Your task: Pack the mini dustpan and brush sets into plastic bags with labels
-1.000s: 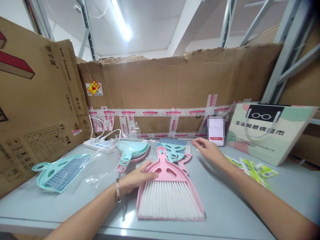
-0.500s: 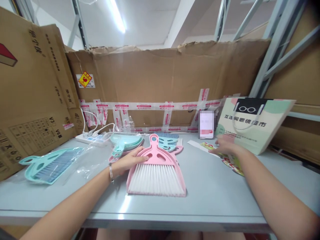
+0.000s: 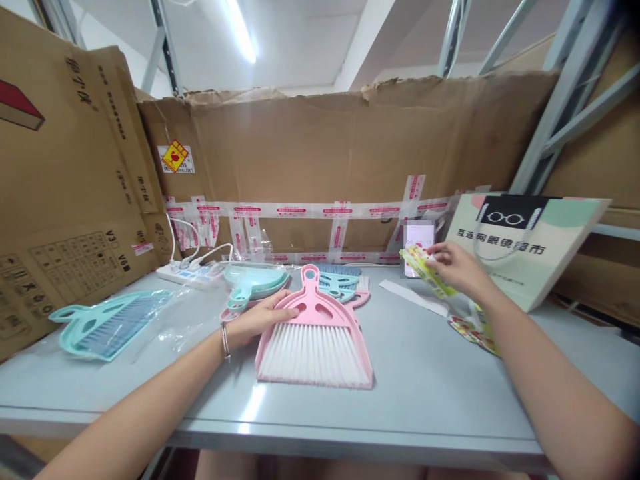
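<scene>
Left hand (image 3: 263, 319) gripping pink dustpan-and-brush set (image 3: 320, 337); right hand (image 3: 456, 267) pinching yellow-green printed piece (image 3: 429, 271) before phone (image 3: 420, 233).

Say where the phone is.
In the head view, the phone is right of centre, partly behind the card in the right hand, left of the bag.

The smooth grey tabletop (image 3: 425, 387) carries a film-wrapped teal plastic dustpan-and-brush set (image 3: 110, 328), a white power strip (image 3: 187, 275), stacked teal and pink dustpans (image 3: 257, 285), small teal brushes (image 3: 343, 288), a white paper strip (image 3: 413, 297), multicoloured printed cards (image 3: 473, 330) and a pale paper bag (image 3: 510, 267). From here I can't tell if the white-bristled pink dustpan set (image 3: 314, 347) touches it.
</scene>
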The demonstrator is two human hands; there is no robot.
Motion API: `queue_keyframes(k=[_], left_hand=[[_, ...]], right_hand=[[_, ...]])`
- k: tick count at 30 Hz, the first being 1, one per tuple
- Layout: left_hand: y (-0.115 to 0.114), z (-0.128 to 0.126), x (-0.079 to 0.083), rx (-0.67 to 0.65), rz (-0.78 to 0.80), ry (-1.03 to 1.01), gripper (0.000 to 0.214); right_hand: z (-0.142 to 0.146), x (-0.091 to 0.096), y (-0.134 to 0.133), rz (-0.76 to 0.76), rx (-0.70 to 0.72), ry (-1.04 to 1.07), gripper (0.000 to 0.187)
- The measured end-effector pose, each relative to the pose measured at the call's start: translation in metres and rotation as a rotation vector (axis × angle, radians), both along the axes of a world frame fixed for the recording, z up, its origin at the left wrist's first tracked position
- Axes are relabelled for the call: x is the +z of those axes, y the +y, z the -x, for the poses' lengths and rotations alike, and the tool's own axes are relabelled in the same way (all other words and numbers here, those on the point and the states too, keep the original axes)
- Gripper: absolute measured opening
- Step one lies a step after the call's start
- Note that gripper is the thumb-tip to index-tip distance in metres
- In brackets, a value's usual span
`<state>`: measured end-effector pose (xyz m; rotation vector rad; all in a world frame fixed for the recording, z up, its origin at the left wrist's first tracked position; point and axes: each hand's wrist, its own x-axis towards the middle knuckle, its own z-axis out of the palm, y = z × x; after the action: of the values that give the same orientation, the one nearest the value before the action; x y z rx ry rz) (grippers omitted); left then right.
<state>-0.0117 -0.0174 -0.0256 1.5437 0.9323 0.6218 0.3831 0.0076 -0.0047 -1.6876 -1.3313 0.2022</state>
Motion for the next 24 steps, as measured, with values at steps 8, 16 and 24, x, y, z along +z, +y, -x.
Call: queue_keyframes(k=[8,16,24], left_hand=[[-0.003,-0.005,0.004,0.022,0.027,-0.06,0.049],[-0.004,-0.01,0.005,0.106,-0.094,-0.139,0.048],[-0.011,-0.011,0.008,0.162,-0.169,-0.243,0.048]], right_hand=[[0.043,0.009,-0.013,-0.122,0.442,0.492,0.044],[0.124,0.025,-0.054,0.048,0.901,0.192,0.012],[0.186,0.004,-0.054,-0.205,0.906,-0.42,0.011]])
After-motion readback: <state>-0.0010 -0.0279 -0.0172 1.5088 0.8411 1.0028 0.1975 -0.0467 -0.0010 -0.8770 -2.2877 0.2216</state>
